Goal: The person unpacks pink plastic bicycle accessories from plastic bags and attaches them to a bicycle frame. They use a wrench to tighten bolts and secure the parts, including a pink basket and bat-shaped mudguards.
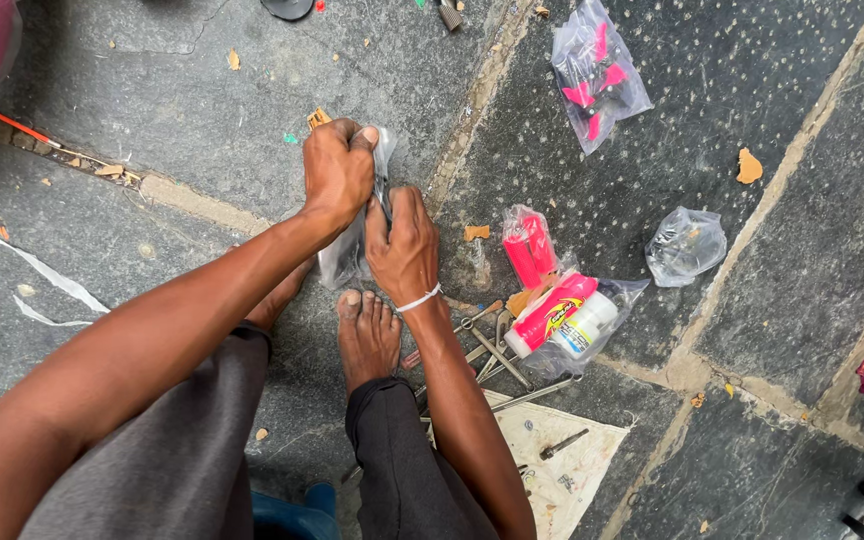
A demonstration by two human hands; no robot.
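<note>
My left hand (337,172) and my right hand (404,245) both grip a clear plastic bag (350,255) with a dark object inside, held low over the stone floor. The left hand pinches the bag's top end, the right hand clasps it just below and to the right. My bare foot (367,335) rests on the floor right under the hands. A white band circles my right wrist. What the bag holds is mostly hidden by my fingers.
To the right lie plastic bags with pink grips (544,310), a pink tube (529,248), pink parts (597,75) and a crumpled clear bag (686,245). Metal wrenches (497,350) and a bolt lie on a white cloth (562,470). White strips (37,275) lie at left.
</note>
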